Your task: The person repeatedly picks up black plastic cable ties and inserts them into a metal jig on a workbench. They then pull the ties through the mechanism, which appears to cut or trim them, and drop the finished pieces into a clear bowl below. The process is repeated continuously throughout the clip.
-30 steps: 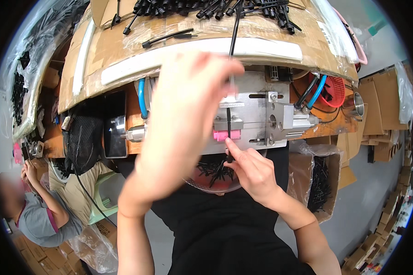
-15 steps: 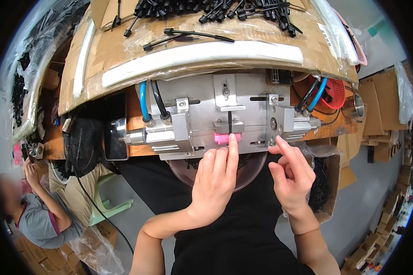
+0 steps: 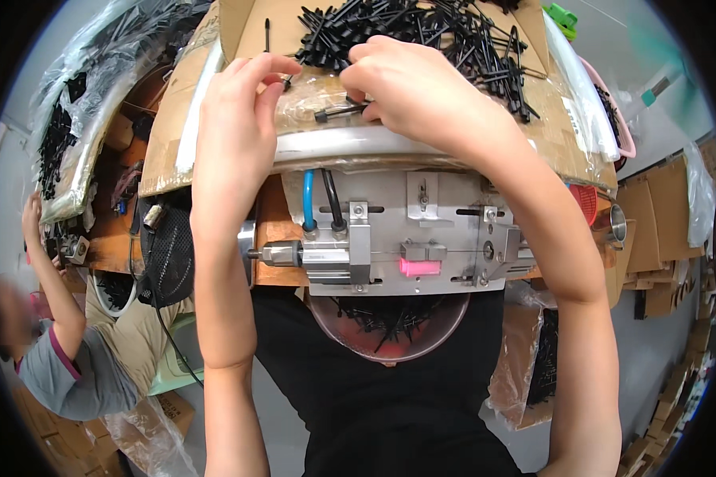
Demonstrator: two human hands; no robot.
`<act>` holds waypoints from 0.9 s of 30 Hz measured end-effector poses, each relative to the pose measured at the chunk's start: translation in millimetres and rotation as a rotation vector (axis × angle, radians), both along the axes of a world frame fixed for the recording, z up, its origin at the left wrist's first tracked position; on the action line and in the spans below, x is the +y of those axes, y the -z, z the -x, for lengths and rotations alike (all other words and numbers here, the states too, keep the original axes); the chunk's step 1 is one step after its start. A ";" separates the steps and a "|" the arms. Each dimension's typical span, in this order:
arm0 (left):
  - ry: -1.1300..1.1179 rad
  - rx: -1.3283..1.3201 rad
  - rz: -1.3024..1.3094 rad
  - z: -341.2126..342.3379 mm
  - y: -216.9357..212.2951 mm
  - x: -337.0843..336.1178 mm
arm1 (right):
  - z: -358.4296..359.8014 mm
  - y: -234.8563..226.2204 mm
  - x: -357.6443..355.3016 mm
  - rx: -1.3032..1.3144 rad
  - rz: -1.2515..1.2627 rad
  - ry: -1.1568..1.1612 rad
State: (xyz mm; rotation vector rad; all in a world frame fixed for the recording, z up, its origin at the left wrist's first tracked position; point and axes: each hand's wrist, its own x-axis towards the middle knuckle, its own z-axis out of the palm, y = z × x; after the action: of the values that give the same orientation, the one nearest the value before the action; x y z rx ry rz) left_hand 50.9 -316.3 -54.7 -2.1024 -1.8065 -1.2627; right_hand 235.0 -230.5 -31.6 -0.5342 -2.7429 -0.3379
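Observation:
My left hand (image 3: 243, 119) is over the cardboard at the left, thumb and forefinger apart. Between their tips shows the head of a black rod (image 3: 287, 82). My right hand (image 3: 418, 91) bends its fingers down at the near edge of a pile of black rods with thick heads (image 3: 338, 36). A black rod (image 3: 334, 114) runs in under its fingertips, which look closed on it; their exact grip is partly hidden. Below the hands, a metal fixture (image 3: 390, 274) carries a pink block (image 3: 419, 267), with no black rod lying across it.
Air cylinders (image 3: 326, 262) with blue and black hoses flank the fixture. A bowl of black rods (image 3: 390, 359) sits on my lap. A box of rods (image 3: 525, 366) stands at the right. Another person (image 3: 79, 366) works at the left.
Both hands have left the fixture and reached forward to the rods on the cardboard. The black rod that stood across the pink block is gone from there. The view has shifted.

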 end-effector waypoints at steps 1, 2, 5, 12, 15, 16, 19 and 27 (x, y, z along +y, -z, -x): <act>0.049 0.001 0.028 6.7 1.2 6.4 | 3.5 0.7 5.0 0.001 0.015 -0.030; 0.121 0.016 0.035 8.5 1.0 12.4 | 5.1 3.9 9.7 0.002 0.028 -0.058; 0.315 0.021 0.095 6.7 3.4 30.3 | 3.8 13.8 15.5 0.030 0.078 -0.072; 0.517 0.031 0.301 -10.6 4.0 61.5 | -44.2 16.5 1.2 0.135 0.034 -0.069; 0.447 0.061 0.302 -15.8 9.1 60.5 | -124.6 -8.7 -1.0 0.341 -0.091 0.074; 0.430 0.060 0.299 -15.9 8.2 58.1 | -161.7 -16.2 9.5 0.390 -0.114 0.240; 0.386 0.044 0.285 -16.5 8.4 51.7 | -263.6 -28.2 61.1 0.253 -0.167 0.868; 0.309 -0.008 0.231 -22.3 4.3 10.9 | -202.8 -26.2 88.9 0.416 0.131 0.264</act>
State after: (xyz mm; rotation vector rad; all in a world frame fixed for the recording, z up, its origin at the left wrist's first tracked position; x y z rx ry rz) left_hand 73.2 -305.5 -59.0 -2.5877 -1.7554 -1.1689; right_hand 437.8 -141.5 -5.3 -0.8943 -2.3053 -0.0913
